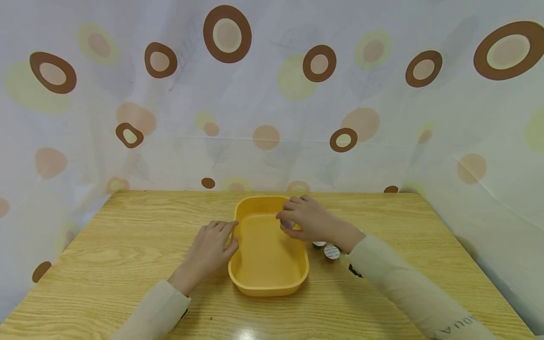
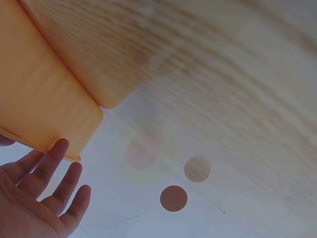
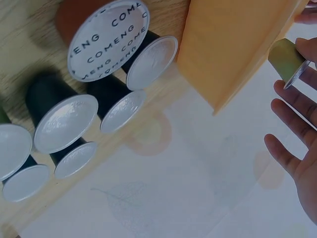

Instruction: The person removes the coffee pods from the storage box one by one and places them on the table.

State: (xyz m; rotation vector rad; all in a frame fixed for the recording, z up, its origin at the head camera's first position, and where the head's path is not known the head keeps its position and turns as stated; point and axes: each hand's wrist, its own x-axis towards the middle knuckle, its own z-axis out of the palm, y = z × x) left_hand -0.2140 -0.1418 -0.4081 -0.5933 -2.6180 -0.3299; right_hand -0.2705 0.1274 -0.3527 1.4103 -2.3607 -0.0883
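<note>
A yellow plastic tray (image 1: 268,255) stands on the wooden table, its long side running away from me. My left hand (image 1: 212,248) rests at its left rim, fingertips and thumb touching the edge; in the left wrist view the fingers (image 2: 59,183) look fairly straight and spread. Over the tray's right far part, my right hand (image 1: 312,219) pinches a coffee capsule (image 3: 286,58) between thumb and fingers. The capsule is olive green with a silvery lid, and its other fingers extend loosely. Right of the tray, a brown coffee capsule (image 1: 332,251) shows a printed white lid.
Several dark coffee capsules (image 3: 62,111) with plain pale lids stand beside the brown one in the right wrist view; my right arm hides most of them from above. Behind the wooden table (image 1: 148,236) hangs a patterned white cloth (image 1: 263,94), which also encloses both sides.
</note>
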